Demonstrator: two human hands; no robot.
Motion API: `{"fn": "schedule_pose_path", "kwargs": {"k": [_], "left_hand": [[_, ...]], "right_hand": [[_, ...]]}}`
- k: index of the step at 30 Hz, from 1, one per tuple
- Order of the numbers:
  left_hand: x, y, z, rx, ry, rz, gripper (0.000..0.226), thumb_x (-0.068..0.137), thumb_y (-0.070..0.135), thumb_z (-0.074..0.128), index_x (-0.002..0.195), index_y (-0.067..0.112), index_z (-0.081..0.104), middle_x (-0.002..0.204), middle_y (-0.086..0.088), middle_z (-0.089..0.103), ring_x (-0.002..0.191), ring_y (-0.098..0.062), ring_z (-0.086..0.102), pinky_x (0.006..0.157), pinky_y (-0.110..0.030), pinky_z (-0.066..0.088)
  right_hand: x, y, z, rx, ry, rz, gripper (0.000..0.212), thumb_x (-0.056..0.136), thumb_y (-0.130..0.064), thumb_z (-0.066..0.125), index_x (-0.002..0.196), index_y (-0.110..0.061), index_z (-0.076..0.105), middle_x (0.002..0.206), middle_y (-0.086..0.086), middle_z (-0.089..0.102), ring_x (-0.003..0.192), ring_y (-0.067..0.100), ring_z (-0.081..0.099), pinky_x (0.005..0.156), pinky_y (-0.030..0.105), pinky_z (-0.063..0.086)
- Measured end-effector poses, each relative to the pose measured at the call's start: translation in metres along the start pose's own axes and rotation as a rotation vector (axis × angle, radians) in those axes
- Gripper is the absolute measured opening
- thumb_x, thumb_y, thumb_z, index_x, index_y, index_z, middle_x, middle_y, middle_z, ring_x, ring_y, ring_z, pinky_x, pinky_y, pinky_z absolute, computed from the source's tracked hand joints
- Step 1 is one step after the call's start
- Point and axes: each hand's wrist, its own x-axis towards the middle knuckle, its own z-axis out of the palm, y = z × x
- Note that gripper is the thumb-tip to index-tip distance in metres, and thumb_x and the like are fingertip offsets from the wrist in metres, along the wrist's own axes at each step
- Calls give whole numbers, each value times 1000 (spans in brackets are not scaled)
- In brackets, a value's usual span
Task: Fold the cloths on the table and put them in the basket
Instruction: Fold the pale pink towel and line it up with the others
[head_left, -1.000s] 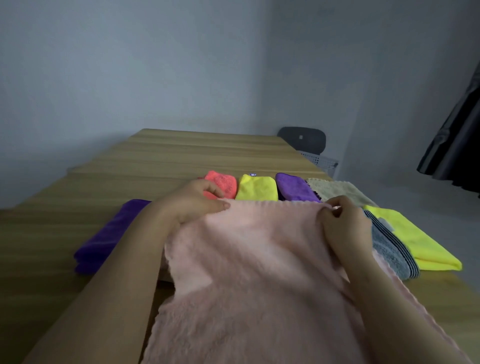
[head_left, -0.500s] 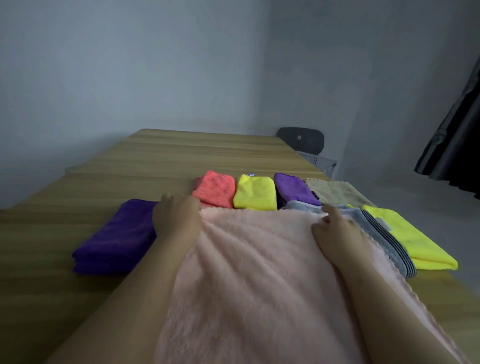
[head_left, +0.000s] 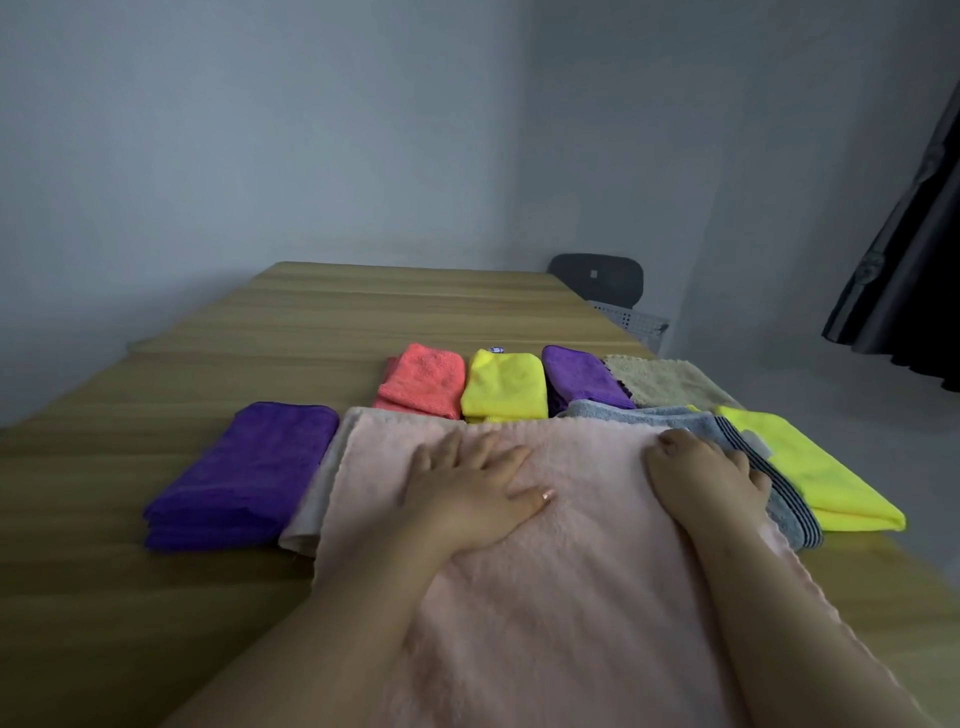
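Pressing pink cloth (head_left: 571, 613) flat, 2 hands released: my left hand (head_left: 467, 499) mid-cloth, my right hand (head_left: 701, 480) at the far-right edge; long axis runs toward me.

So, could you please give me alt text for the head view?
A person's left hand and right hand rest on a pink towel on a wooden table. A folded purple cloth lies left of it, a coral cloth and yellow cloth beyond.

The towel (head_left: 571, 597) fills the table's (head_left: 363, 312) lower centre; folded cloths (head_left: 501, 384) line up behind it, another stack (head_left: 244, 473) at left.
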Motion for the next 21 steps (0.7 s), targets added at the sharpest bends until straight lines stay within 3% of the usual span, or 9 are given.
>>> {"fn": "schedule_pose_path", "kwargs": {"k": [5, 9, 12, 14, 16, 19, 21], "left_hand": [[1, -2, 5, 10, 99, 11, 63, 87, 71, 19, 145, 47, 10, 158, 13, -4, 146, -20, -4, 116, -48, 1], [-8, -7, 8, -62, 350, 46, 57, 89, 62, 31, 140, 37, 33, 153, 8, 25, 141, -16, 20, 112, -36, 18], [-26, -4, 0, -97, 563, 114, 50, 81, 50, 39, 117, 24, 61, 122, 1, 58, 114, -25, 54, 90, -38, 41], [-44, 5, -5, -93, 639, 172, 30, 80, 31, 57, 105, 20, 67, 106, -2, 62, 98, -29, 60, 78, -38, 46], [-66, 15, -9, -110, 575, 210, 24, 86, 22, 57, 108, 21, 66, 109, -1, 57, 103, -25, 56, 83, -34, 45], [-102, 22, -4, -183, 405, 254, 25, 91, 24, 50, 114, 26, 61, 116, 4, 51, 110, -14, 51, 89, -28, 42], [-127, 28, 0, -188, 322, 295, 26, 91, 26, 50, 115, 29, 60, 119, 6, 50, 111, -10, 50, 90, -26, 41]], "right_hand": [[2, -1, 1, 81, -6, -3, 37, 92, -28, 34, 123, -28, 54, 135, 4, 51, 126, 28, 36, 102, 39, 23], [-14, 3, -16, 322, 53, -34, 41, 92, -23, 44, 132, -24, 49, 138, 5, 50, 130, 31, 33, 105, 42, 24], [-41, 10, -30, 272, 71, -191, 35, 91, -27, 52, 126, -25, 56, 129, 3, 58, 120, 30, 46, 99, 40, 35], [-63, 21, -38, 256, 31, -284, 32, 90, -29, 56, 121, -27, 59, 124, 0, 62, 113, 28, 53, 96, 37, 40], [-84, 32, -43, 253, -1, -350, 30, 90, -28, 58, 119, -26, 61, 120, -1, 63, 109, 26, 55, 92, 34, 41], [-118, 48, -53, 197, -25, -438, 28, 91, -28, 57, 118, -27, 61, 115, -4, 64, 103, 21, 56, 86, 28, 38], [-139, 56, -61, 171, -40, -498, 28, 92, -30, 54, 120, -30, 58, 118, -9, 61, 108, 16, 53, 87, 25, 36]]}}
